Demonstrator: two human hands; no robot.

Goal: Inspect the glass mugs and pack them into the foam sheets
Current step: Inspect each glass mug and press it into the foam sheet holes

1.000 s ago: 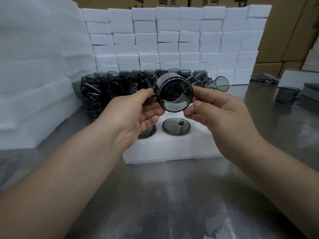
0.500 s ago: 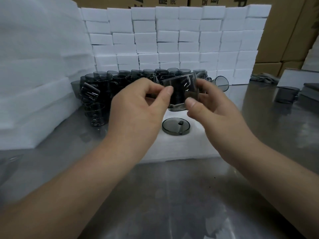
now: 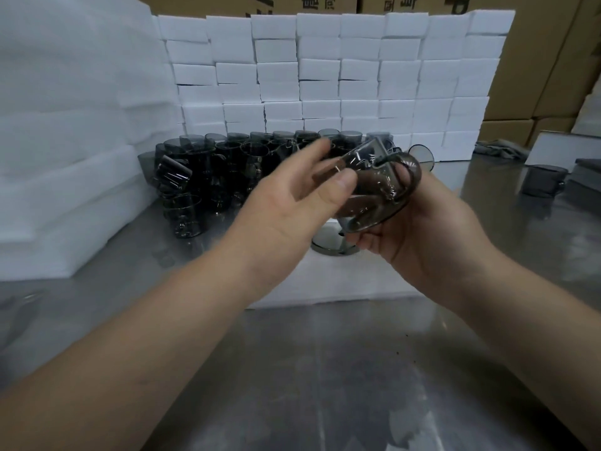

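Right hand [image 3: 422,245] grasps the smoked glass mug [image 3: 374,203] (slick, brittle: best held round the body); left hand [image 3: 289,209] touches it, fingers straight.

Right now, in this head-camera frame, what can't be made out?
All in the head view.
Held mug: motion-blurred, so chips or cracks cannot be judged.
Left hand: fingers blurred; whether they grip the mug is unclear.
Packed mug in the foam sheet: largely hidden behind the held mug and right hand.
Cardboard box print: cut off by the top edge.
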